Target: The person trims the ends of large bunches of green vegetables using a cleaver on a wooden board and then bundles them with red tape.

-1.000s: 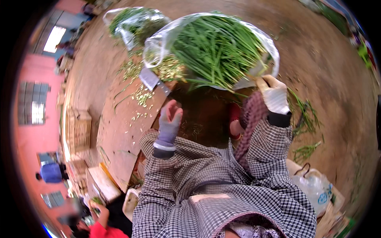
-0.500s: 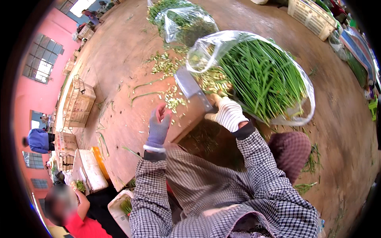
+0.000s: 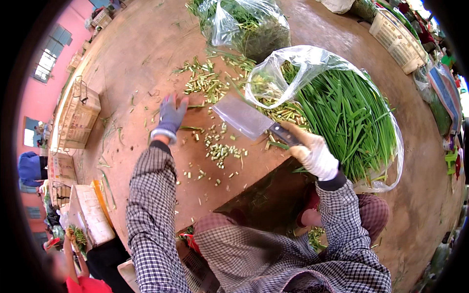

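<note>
My gloved left hand (image 3: 171, 116) lies flat and empty on the wooden board (image 3: 146, 58), bracing me. Cut stem bits (image 3: 219, 149) scatter mid-board. My right hand (image 3: 315, 154) clamps the cleaver (image 3: 243, 117) handle, blade flat, sweeping trimmings beside the bagged green chives (image 3: 349, 117) at the right edge.

Green chives (image 3: 349, 117), white-gloved right hand (image 3: 315, 154), checked sleeves (image 3: 151, 205)

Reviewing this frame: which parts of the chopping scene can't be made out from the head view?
- Cleaver handle: mostly wrapped by the right hand, so the grip is hidden.
- Far bag of greens: its top is cut off by the picture edge.
- Chopped stem bits: too small to count.
- Left hand palm: faces the board, so contact is hidden.
</note>
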`<state>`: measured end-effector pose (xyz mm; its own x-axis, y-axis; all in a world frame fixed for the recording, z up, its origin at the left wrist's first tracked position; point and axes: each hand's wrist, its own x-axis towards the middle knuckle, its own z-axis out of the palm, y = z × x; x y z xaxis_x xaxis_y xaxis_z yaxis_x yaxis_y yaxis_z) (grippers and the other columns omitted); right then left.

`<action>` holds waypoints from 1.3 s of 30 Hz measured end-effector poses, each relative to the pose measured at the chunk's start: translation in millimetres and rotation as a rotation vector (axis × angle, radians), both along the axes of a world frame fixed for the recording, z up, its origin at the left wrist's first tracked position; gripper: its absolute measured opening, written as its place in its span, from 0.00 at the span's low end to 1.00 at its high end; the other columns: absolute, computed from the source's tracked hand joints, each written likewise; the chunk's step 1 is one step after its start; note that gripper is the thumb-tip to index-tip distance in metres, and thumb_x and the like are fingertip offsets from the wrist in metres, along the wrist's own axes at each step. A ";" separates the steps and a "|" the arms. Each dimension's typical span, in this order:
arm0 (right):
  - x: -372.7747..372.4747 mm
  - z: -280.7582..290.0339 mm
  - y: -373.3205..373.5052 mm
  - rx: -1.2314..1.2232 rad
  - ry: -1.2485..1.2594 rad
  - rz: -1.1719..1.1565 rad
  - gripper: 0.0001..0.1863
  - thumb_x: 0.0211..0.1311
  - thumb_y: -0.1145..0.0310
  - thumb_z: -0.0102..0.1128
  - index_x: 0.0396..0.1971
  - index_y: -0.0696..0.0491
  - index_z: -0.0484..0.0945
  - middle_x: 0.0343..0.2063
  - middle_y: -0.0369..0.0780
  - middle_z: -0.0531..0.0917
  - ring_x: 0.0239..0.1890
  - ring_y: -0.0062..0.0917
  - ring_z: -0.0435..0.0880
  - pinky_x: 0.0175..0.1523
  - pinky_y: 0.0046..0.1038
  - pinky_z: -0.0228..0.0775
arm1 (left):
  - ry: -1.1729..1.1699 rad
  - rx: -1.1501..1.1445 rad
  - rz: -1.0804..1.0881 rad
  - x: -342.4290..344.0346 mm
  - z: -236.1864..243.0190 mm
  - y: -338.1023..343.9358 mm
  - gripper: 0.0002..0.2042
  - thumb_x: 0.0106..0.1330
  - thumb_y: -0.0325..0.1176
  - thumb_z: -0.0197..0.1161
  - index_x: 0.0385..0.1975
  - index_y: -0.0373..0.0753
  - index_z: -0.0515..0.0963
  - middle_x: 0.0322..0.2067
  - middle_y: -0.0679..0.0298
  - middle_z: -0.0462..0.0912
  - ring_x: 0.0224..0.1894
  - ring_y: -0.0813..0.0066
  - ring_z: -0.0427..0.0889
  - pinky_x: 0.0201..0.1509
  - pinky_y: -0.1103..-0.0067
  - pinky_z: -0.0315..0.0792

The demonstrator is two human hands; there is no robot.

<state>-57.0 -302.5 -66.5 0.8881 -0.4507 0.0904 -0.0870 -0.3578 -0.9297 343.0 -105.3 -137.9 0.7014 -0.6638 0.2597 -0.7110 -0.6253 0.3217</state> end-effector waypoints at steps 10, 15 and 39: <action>-10.4 8.2 -62.7 0.387 -0.126 -0.495 0.29 0.47 0.78 0.47 0.55 0.58 0.73 0.25 0.32 0.76 0.17 0.08 0.62 0.21 0.12 0.53 | 0.098 -0.148 -0.264 -17.5 -12.8 -178.4 0.35 0.61 0.61 0.49 0.58 0.37 0.69 0.61 0.46 0.64 0.67 0.52 0.58 0.68 0.66 0.53; -5.2 3.6 -62.5 0.389 -0.190 -0.564 0.27 0.47 0.78 0.48 0.53 0.59 0.75 0.24 0.34 0.77 0.17 0.09 0.62 0.21 0.12 0.51 | -0.062 -0.129 -0.494 -67.6 -20.1 -224.9 0.17 0.59 0.41 0.63 0.45 0.39 0.78 0.48 0.54 0.77 0.54 0.55 0.71 0.59 0.69 0.62; -74.0 -3.2 -48.6 0.570 -0.295 -0.465 0.27 0.50 0.79 0.46 0.54 0.57 0.74 0.20 0.30 0.72 0.16 0.09 0.60 0.21 0.11 0.49 | -0.127 -0.182 -0.300 -121.4 6.7 -14.1 0.20 0.59 0.45 0.62 0.46 0.38 0.77 0.41 0.52 0.78 0.48 0.54 0.73 0.56 0.64 0.65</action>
